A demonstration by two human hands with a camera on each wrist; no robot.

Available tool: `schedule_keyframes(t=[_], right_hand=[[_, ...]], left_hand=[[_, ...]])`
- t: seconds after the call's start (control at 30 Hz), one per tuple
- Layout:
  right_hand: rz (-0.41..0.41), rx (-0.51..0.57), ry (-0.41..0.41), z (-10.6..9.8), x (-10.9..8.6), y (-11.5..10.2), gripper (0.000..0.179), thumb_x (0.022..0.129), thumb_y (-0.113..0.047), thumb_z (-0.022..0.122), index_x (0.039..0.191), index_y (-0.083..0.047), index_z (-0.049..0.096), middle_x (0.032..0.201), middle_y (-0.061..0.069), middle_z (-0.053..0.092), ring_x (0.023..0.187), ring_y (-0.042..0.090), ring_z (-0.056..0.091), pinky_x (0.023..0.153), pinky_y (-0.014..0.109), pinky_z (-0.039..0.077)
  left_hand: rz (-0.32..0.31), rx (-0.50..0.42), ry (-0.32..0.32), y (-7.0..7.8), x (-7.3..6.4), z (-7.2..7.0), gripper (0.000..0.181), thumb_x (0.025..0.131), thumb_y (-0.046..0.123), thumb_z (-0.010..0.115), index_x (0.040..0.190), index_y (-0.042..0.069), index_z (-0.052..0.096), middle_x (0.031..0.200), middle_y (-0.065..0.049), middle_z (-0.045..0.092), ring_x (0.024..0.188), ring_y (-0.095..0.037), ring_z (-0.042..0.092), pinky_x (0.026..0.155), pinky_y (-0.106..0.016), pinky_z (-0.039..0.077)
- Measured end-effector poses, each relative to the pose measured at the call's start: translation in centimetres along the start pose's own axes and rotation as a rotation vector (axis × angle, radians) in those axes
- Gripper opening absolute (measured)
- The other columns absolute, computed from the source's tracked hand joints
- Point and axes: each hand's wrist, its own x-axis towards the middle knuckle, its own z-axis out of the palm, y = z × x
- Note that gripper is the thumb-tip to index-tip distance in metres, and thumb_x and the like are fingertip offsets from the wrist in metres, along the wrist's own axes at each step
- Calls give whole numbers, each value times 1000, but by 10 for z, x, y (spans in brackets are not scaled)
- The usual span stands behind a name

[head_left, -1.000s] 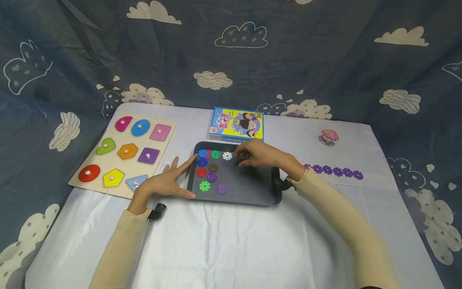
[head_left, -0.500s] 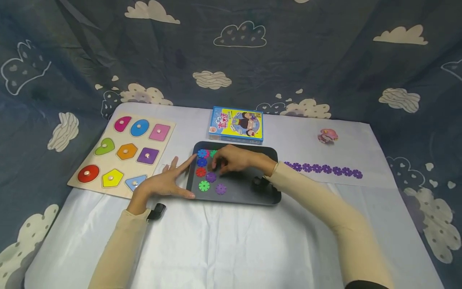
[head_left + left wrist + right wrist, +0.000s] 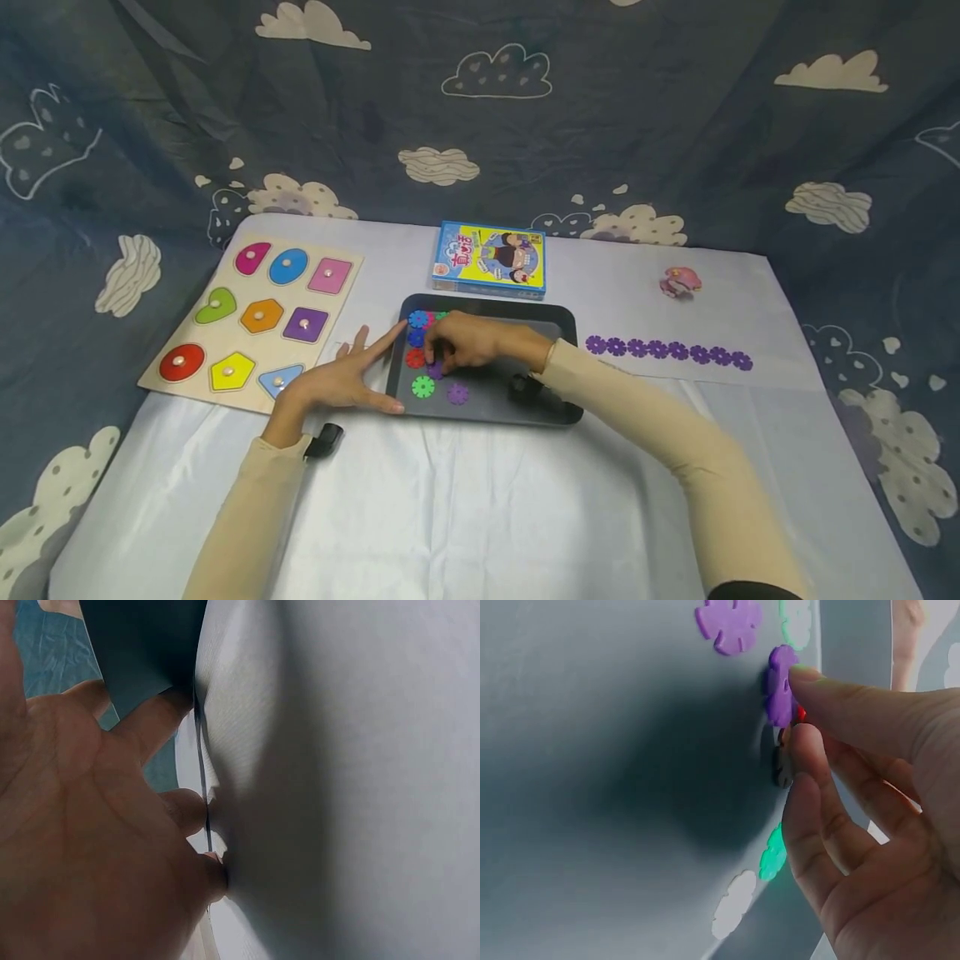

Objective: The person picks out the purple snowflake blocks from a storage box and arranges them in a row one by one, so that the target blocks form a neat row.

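Observation:
On the dark tray lie several small notched plastic snowflake discs. My right hand is bent over the tray's left part. In the right wrist view, its thumb and index fingertips meet the edges of a purple snowflake disc. A brown disc is close under the other fingers. Around them are red, light green, dark blue and blue discs, plus another purple disc. My left hand, fingers spread, touches the tray's left edge.
A wooden shape puzzle board lies left of the tray. Behind it stands a blue and yellow card box. Right of the tray, a row of purple discs lies on the white cloth, with a pink toy figure farther back.
My right hand has moved left and toward me across the tray, from beside the white disc to the purple disc. The left hand stays at the tray's edge.

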Motion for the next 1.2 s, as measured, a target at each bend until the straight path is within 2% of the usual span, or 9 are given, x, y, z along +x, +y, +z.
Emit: schedule_keyframes(t=[0.3,0.57,0.67,0.8,0.87,1.0,1.2], right_hand=[[19,-26,-44,0,5,-4,18,83,-2,77,98,-9,72,95,1,69,77,10,60,68,18,49],[7,-39,-35,2,6,-2,17,81,-2,79,94,-11,72,92,0,68,75,9,59,66,18,48],[1,-51,-46,3,5,-2,15,83,-4,80,94,-11,73,94,0,68,79,11,58,70,20,49],[-8,-84,-47,2,4,-2,15,81,-6,81,91,-12,73,96,-2,68,88,11,59,81,23,50],[-12,-95,-45,1,3,-1,15,81,-5,81,90,-13,72,96,-2,68,91,11,59,85,24,50],[-23,-93,-30,-2,-3,1,13,83,-4,79,90,-13,73,96,-4,69,90,11,59,84,25,51],[-56,-35,36,-7,-18,10,10,89,-5,74,95,-11,79,96,-3,76,90,10,67,84,25,55]], left_hand=[[-8,-5,0,0,0,-1,123,71,59,84,158,49,-2,166,-23,-14,151,-46,-19,118,-70,-10],[-9,-2,0,-1,1,-1,122,72,57,84,158,49,-3,166,-23,-14,150,-48,-19,117,-72,-9],[-10,-8,-3,-1,1,-1,121,73,55,84,158,49,-3,166,-23,-14,150,-47,-20,117,-71,-10],[4,-4,8,-1,1,-1,121,74,53,84,158,48,-2,167,-22,-11,151,-44,-20,118,-69,-10],[8,-5,9,-1,1,-1,121,74,53,85,159,47,-2,167,-22,-11,151,-44,-20,118,-69,-11],[7,-3,3,0,1,0,122,73,55,84,159,47,-2,167,-21,-10,152,-43,-20,118,-69,-11],[-8,7,3,-1,2,0,122,73,54,85,158,47,-3,168,-18,-8,152,-42,-20,119,-68,-11]])
